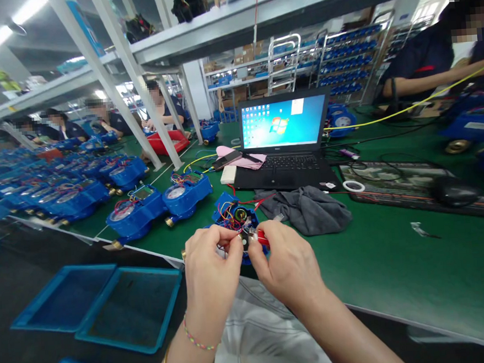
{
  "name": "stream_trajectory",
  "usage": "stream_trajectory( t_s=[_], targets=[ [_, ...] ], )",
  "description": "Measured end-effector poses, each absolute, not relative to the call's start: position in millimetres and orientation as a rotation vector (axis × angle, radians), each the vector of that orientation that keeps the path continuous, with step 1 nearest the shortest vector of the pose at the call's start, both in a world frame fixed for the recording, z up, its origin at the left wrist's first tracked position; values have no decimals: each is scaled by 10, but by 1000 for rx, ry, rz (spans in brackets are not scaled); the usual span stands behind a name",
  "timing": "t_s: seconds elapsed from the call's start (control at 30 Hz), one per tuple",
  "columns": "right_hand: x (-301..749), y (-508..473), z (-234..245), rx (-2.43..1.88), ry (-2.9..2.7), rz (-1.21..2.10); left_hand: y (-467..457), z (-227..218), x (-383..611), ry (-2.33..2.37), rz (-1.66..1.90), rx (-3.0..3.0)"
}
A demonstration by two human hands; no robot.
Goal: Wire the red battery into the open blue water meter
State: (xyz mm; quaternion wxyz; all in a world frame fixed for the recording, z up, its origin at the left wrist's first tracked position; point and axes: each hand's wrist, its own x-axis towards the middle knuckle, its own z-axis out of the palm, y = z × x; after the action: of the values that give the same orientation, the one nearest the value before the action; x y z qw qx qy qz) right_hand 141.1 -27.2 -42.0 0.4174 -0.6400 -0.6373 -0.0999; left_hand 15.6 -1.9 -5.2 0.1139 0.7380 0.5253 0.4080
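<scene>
Right in front of me sits an opened blue water meter (225, 200), with a tangle of coloured wires (228, 218) and a round part inside. My left hand (212, 261) pinches thumb and forefinger together over its near side; what lies between the fingertips is too small to make out. From the other side my right hand (286, 258) closes around a small red object (263, 238), mostly covered by the fingers. A small black piece (245, 242) shows between both thumbs. The hands hide much of the meter's near part.
Behind the meter lie a grey cloth (306, 210) and a laptop (286, 164). Two more blue meters (187, 193) stand to the left, with rows beyond. At right are a mouse (456, 190) and a tape roll (353, 186). Blue trays (129, 308) lie below left. Other people sit nearby.
</scene>
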Motion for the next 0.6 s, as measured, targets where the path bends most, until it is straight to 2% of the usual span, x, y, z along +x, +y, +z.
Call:
stream_trajectory(
  t_s=[0.6],
  targets=[
    [1438,-321,-436,-1641,-1623,-273,-84,-82,203,1476,1305,2583]
  ],
)
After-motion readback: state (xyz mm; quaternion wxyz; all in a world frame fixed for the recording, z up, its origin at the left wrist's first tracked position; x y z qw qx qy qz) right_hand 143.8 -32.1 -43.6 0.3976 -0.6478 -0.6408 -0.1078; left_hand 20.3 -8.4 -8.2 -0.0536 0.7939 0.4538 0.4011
